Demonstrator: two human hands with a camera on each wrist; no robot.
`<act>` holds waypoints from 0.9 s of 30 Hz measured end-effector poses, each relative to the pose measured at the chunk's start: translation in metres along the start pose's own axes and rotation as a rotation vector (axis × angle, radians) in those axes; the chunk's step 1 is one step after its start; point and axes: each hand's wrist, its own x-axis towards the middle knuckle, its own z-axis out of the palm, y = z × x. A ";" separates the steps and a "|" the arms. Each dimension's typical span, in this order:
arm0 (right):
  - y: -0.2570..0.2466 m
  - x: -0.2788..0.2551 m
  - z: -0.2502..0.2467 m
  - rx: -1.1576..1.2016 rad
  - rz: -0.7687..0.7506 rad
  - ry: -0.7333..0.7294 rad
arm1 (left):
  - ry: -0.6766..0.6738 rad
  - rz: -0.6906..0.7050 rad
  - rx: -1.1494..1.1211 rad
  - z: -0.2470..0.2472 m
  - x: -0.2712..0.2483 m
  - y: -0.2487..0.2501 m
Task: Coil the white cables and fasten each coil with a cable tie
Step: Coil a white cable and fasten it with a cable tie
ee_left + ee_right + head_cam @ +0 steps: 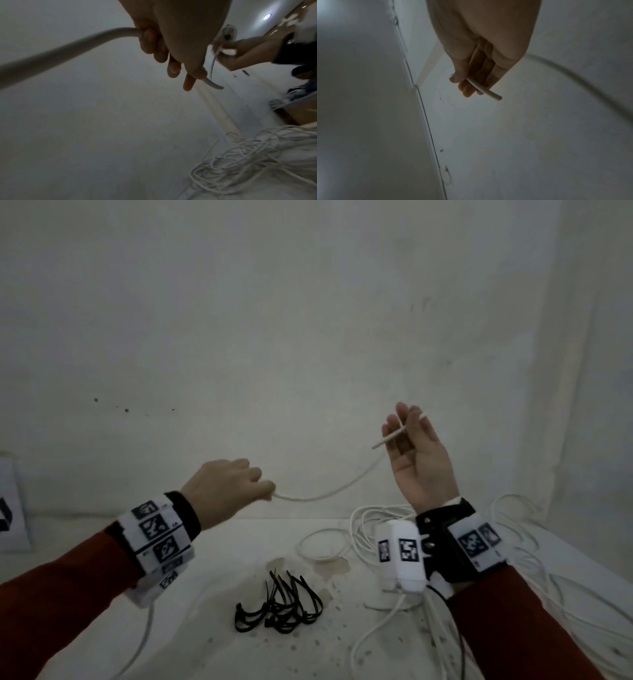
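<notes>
One white cable [329,494] hangs in a slack arc above the table between both hands. My left hand [233,487] is raised at centre left, its fingers curled round the cable [51,52], which comes out past the fingertips [173,69]. To the right and higher, my right hand [411,446] has its palm turned to me and pinches the cable near its cut end [488,92]; the short tip [380,443] sticks out leftward. A bunch of black cable ties [277,604] lies on the table between my forearms.
A loose tangle of white cables [513,542] sprawls over the table's right side and shows in the left wrist view as a cable heap [257,155]. A small cable loop [322,542] lies beside the ties. A white box [10,508] stands at the left edge. A pale wall is close behind.
</notes>
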 end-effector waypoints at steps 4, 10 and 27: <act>0.027 0.010 -0.009 -0.358 -0.119 0.054 | 0.022 0.127 -0.073 -0.007 -0.005 0.019; 0.051 -0.003 -0.024 -1.194 -0.086 -0.235 | 0.100 0.068 -0.096 -0.022 -0.007 0.012; 0.028 -0.044 0.001 -1.201 0.187 -0.779 | 0.155 -0.231 -0.222 -0.015 0.001 -0.036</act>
